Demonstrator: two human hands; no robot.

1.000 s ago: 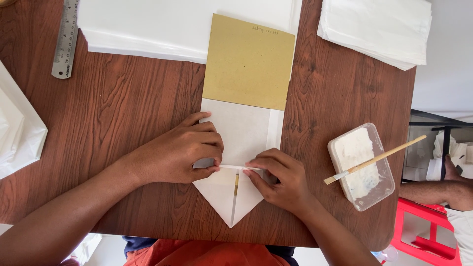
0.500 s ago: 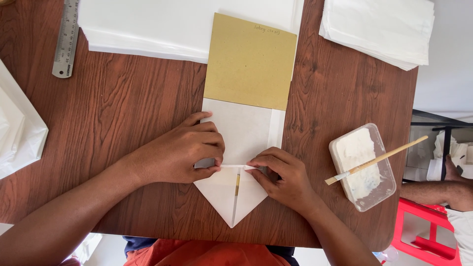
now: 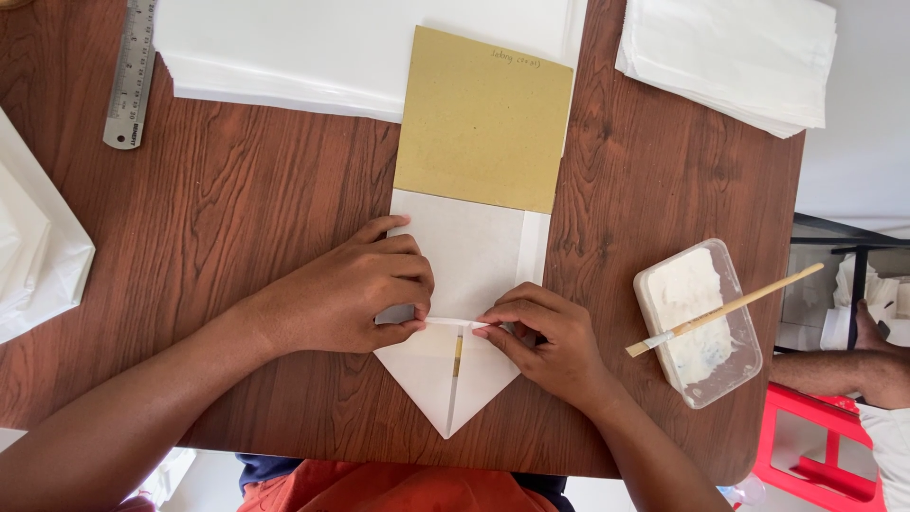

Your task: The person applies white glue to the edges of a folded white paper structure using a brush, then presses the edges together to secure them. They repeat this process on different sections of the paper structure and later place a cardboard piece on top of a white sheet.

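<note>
A white paper sheet lies on the brown wooden table, its near end folded into a downward point with a thin tan strip showing in the middle seam. A tan card covers its far half. My left hand presses flat on the paper's left side, thumb and fingertips at the horizontal crease. My right hand pinches the same crease from the right, fingertips touching the paper edge. Both hands meet near the fold's centre.
A stack of white sheets lies at the back, another white pile at the back right, and folded white paper at the left edge. A steel ruler lies back left. A clear tub of white paste holds a brush. Another person's arm shows beside a red stool.
My right fingers have slid slightly along the crease toward the centre. The left hand and the paper stay almost where they were.
</note>
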